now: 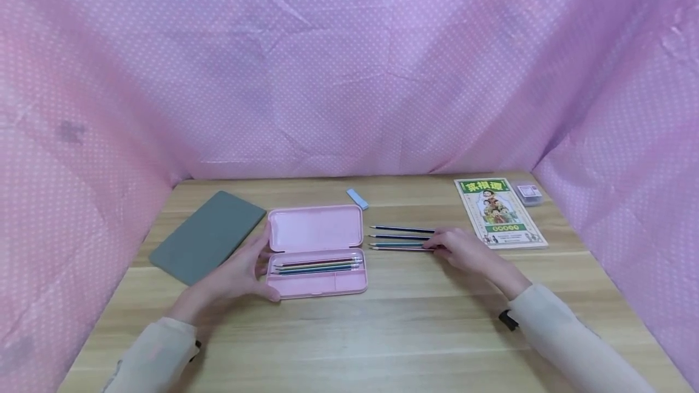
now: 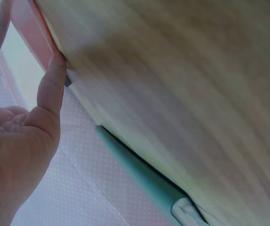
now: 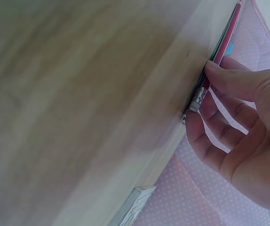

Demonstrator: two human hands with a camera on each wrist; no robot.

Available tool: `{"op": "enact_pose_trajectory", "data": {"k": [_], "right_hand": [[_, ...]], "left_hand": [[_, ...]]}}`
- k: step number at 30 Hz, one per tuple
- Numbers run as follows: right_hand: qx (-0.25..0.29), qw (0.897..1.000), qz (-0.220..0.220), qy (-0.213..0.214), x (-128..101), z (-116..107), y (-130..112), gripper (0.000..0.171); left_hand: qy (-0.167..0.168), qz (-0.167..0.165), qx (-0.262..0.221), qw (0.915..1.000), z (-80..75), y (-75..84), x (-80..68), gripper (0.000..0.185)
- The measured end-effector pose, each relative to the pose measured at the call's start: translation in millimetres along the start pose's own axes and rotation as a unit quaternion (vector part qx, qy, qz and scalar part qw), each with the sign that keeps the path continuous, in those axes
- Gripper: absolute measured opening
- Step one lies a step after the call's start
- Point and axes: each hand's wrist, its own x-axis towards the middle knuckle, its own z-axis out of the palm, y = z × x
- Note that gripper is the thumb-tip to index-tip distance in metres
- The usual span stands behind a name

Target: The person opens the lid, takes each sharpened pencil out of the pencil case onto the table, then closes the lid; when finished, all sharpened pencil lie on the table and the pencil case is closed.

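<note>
The left hand (image 1: 235, 275) rests straight fingers against the open pink pencil case (image 1: 317, 250) mid-worktop (image 1: 382, 332). The right hand (image 1: 464, 251) pinches the nearest loose pencil (image 1: 398, 248), right of the case.

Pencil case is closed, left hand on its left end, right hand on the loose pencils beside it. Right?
Not quite: the head view shows the pink pencil case open, lid up, pencils inside. The rest holds: the left hand touches its left end, and the right hand is on the loose pencils to its right.
</note>
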Motion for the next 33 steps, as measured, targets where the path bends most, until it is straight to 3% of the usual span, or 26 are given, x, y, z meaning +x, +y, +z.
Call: {"op": "enact_pose_trajectory", "data": {"k": [13, 27, 33], "right_hand": [[0.007, 1.0, -0.004, 0.012, 1.0, 0.7, -0.7, 0.032], [0.014, 1.0, -0.003, 0.02, -2.0, -4.3, -3.4, 0.03], [-0.016, 0.998, -0.024, 0.048, 4.9, -11.2, -20.3, 0.031]], "left_hand": [[0.011, -0.006, 0.01, 0.9999, -0.9, 1.6, -2.8, 0.148], [0.002, -0.004, 0.002, 1.0, 0.8, 2.6, -1.6, 0.148], [0.003, -0.004, 0.008, 1.0, 0.1, 3.2, -2.0, 0.148]]}}
